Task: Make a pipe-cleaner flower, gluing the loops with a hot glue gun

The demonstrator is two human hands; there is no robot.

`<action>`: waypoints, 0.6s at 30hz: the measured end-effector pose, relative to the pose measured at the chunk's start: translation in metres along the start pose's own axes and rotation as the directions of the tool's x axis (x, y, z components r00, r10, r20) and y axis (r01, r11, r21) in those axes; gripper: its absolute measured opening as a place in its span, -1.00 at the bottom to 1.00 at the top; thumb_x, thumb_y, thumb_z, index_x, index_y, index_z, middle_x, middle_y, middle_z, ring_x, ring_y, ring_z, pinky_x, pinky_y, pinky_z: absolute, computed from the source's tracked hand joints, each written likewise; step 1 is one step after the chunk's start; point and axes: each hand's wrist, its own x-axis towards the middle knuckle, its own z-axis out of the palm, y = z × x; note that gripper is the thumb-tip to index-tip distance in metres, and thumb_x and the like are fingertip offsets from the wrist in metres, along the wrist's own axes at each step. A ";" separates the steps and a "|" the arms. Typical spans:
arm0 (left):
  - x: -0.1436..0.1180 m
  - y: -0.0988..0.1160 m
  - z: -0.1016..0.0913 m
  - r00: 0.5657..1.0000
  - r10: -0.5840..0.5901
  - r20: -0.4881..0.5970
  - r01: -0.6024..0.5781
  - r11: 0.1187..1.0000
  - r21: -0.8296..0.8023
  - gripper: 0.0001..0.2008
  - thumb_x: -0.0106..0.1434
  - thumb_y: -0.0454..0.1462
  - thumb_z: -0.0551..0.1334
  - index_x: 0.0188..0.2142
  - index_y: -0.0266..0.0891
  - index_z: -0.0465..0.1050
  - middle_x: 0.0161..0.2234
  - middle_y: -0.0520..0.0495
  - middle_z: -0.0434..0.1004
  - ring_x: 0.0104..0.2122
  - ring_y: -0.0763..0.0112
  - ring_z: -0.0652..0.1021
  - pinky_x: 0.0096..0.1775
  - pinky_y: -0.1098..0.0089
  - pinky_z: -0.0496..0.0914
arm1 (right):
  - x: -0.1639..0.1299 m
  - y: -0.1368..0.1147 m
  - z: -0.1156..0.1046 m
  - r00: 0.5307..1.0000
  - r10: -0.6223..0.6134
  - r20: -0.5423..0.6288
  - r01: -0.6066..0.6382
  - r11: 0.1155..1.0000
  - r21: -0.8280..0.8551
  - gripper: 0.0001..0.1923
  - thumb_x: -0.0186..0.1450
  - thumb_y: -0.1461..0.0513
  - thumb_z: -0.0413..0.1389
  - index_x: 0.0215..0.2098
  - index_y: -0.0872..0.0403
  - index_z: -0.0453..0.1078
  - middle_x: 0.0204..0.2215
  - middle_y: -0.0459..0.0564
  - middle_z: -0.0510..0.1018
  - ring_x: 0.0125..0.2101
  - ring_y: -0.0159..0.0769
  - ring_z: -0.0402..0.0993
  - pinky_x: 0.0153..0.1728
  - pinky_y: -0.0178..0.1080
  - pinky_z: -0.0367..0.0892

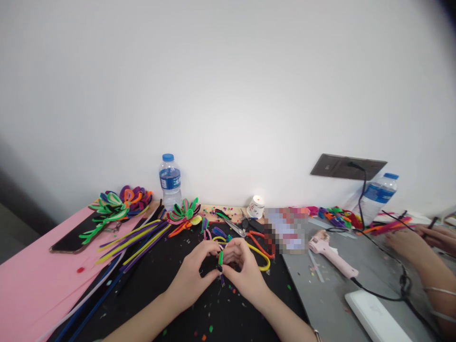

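Both hands' fingers (213,251) pinching green pipe cleaner (221,258), fingertips meeting

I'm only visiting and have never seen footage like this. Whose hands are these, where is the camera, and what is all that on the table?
There is no machine: a person wears a camera on the head, looking down at their own hands. The left hand and right hand meet over a black mat, pinching a small green pipe cleaner piece. Around them lie loose pipe cleaners, finished pipe cleaner flowers, scissors, a water bottle and a pink glue gun. The hands at the far right belong to another person.
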 end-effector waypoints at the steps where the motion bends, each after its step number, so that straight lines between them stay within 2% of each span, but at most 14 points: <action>1: 0.000 0.000 0.000 1.000 0.005 0.000 -0.005 1.000 0.003 -0.67 0.05 -0.46 0.19 -0.19 -0.14 0.31 -0.16 -0.05 0.44 -0.15 0.29 0.44 -0.09 0.29 0.33 | 0.000 0.000 0.000 1.000 -0.001 0.002 0.001 1.000 0.003 -0.62 0.05 0.44 0.10 -0.24 0.01 0.13 -0.42 -0.15 0.44 -0.41 -0.35 0.41 -0.32 -0.26 0.34; 18: 0.000 -0.001 -0.001 0.999 0.031 0.010 -0.031 0.999 0.010 -0.72 0.05 -0.47 0.20 -0.25 -0.14 0.33 -0.21 -0.02 0.45 -0.13 0.32 0.44 -0.07 0.32 0.31 | 0.000 0.003 0.000 0.999 0.006 0.033 -0.006 1.000 0.024 -0.62 0.05 0.47 0.09 -0.23 0.03 0.13 -0.42 -0.15 0.41 -0.40 -0.35 0.40 -0.32 -0.25 0.32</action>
